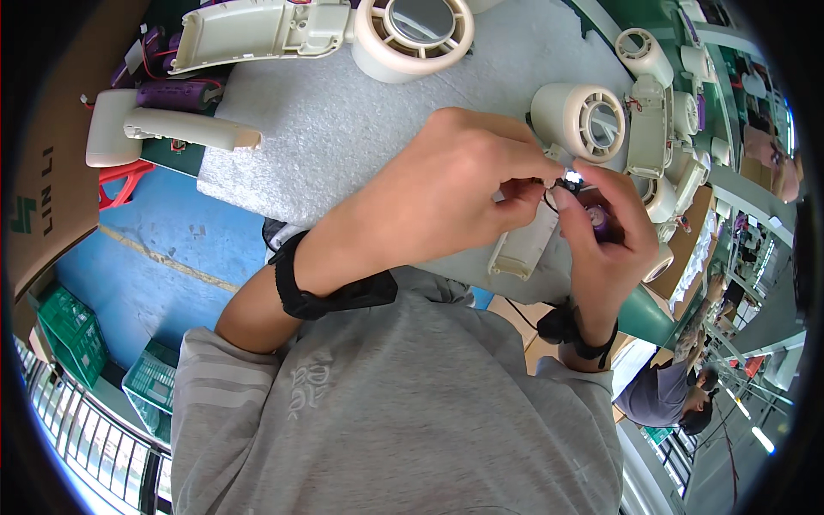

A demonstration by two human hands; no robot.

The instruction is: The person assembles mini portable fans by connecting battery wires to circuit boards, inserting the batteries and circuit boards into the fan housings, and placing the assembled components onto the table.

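Observation:
My left hand [459,176] reaches across from the left, its thumb and fingers closed in a pinch. Facing it, my right hand [611,227] pinches with thumb and forefinger. Between the fingertips is a small black-and-white part [572,178] with a thin dark wire; its exact kind is too small to tell. A purple cylindrical battery [598,220] shows beside the curled fingers of my right hand. Under the hands lies an open cream handle shell [520,251], partly hidden by them. A cream round fan head [566,118] rests just beyond the fingertips.
Grey foam sheeting [300,112] covers the bench. At the far left are another cream fan [410,39], purple batteries [176,94] and loose covers [193,129]. More fan parts [652,120] line the right side. Left stands a cardboard box [51,163]; another person [665,395] sits farther right.

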